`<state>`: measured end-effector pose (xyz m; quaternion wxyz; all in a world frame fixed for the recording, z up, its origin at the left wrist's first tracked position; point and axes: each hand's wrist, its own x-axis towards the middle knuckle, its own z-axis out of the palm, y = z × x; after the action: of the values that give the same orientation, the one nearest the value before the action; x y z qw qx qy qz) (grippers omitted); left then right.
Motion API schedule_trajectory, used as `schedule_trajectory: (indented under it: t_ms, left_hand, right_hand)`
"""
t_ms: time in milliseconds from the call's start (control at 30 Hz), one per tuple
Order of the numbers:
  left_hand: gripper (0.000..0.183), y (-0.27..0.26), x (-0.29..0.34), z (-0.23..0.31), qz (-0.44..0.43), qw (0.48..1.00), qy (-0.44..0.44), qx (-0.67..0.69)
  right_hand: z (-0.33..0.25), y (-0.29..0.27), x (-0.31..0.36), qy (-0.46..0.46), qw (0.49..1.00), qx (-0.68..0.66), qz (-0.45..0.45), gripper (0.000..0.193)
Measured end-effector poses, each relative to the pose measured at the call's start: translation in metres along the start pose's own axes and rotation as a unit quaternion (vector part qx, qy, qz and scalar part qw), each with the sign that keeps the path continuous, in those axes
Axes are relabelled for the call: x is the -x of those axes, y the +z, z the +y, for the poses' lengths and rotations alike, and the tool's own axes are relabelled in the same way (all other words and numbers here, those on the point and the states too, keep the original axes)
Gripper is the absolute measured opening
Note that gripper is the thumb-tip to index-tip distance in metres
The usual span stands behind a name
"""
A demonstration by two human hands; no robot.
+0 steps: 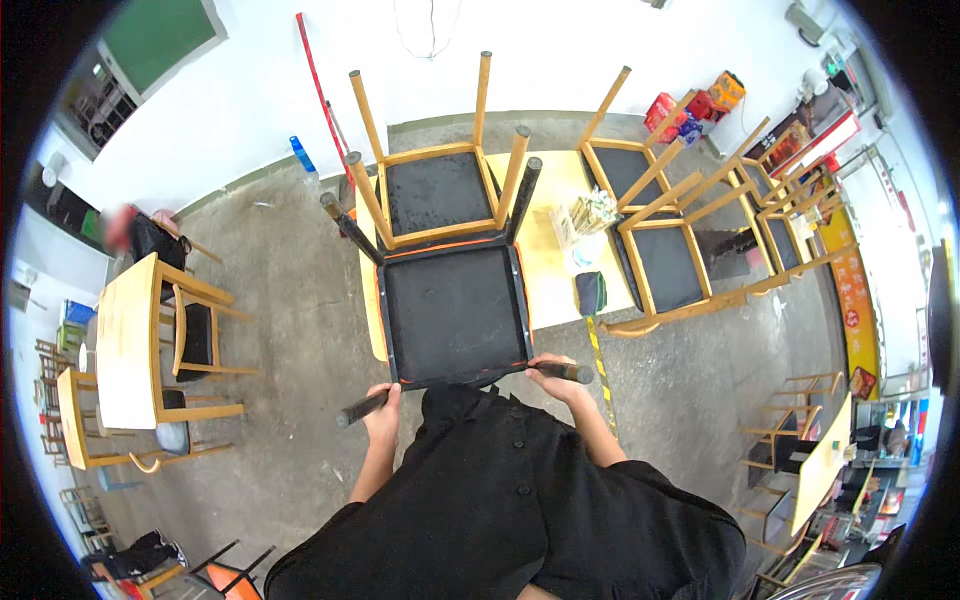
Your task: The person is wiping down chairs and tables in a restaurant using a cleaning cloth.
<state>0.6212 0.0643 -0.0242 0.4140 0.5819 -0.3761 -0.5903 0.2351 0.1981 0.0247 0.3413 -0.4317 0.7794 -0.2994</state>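
Observation:
An upturned black chair (455, 305) with an orange edge lies seat-down in front of me, its dark underside facing up and its legs sticking out. My left hand (383, 415) is closed around its near left leg. Around the near right leg, my right hand (560, 382) is closed too. The chair's far side meets an upturned wooden chair (436, 192) that rests on a pale yellow table (543, 205). Whether the black chair's weight is on the table is hidden beneath it.
More upturned wooden chairs (665, 265) stand to the right. On the table are a tissue box (585, 218) and a dark pouch (591, 293). Yellow-black tape (602, 370) marks the floor. Left are a wooden table (130, 340) and a chair (198, 335). A blue bottle (301, 153) stands near the wall.

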Motion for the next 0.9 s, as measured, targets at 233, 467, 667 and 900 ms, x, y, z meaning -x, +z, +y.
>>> schedule_trajectory:
  t_ms: [233, 467, 667, 900]
  left_hand:
    - [0.016, 0.009, -0.018, -0.014, 0.007, 0.999, 0.043, 0.007]
    - [0.018, 0.015, -0.024, -0.012, -0.001, 0.996, 0.076, -0.035]
    - [0.018, 0.008, -0.033, -0.013, -0.030, 0.997, 0.043, -0.055]
    - [0.019, 0.020, -0.022, 0.002, -0.015, 0.994, 0.083, -0.073]
  right_hand:
    - [0.001, -0.003, -0.028, -0.030, 0.999, 0.001, 0.013, 0.032]
    - [0.016, 0.001, -0.041, -0.034, 0.999, 0.012, -0.004, 0.033]
    - [0.029, 0.010, -0.042, -0.049, 0.998, 0.009, 0.036, 0.033]
    - [0.023, 0.005, -0.043, 0.005, 1.000, 0.006, 0.023, 0.030]
